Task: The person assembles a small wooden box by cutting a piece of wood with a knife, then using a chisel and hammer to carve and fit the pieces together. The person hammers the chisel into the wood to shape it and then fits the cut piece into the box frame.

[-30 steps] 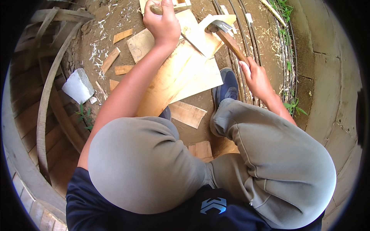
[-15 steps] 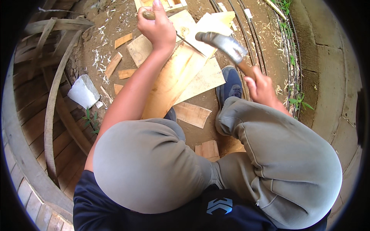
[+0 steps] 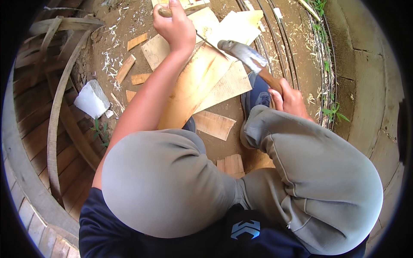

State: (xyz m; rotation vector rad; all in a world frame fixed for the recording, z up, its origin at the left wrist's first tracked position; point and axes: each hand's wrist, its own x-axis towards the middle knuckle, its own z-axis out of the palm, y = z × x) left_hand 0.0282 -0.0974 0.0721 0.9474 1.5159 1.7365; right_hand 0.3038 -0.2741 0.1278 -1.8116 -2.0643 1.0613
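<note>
My left hand is closed round the wooden handle of a thin-bladed tool. Its narrow dark blade slants down to the right, across a long pale board; whether it is a saw or a chisel does not show. My right hand grips the brown wooden handle of a hammer. The hammer's metal head hangs just right of the blade's far end; I cannot tell if they touch. Beneath the long board lie other flat boards, overlapping at angles.
Small wood offcuts and shavings lie on the dirt at the left, near a white block. A wooden box stands at the far edge. Dark cables run along the right. Curved wooden slats rise at the far left.
The hammer has come a little down and left, and its head is closer to the blade. My right hand has lowered slightly; my left hand has stayed nearly in place.
</note>
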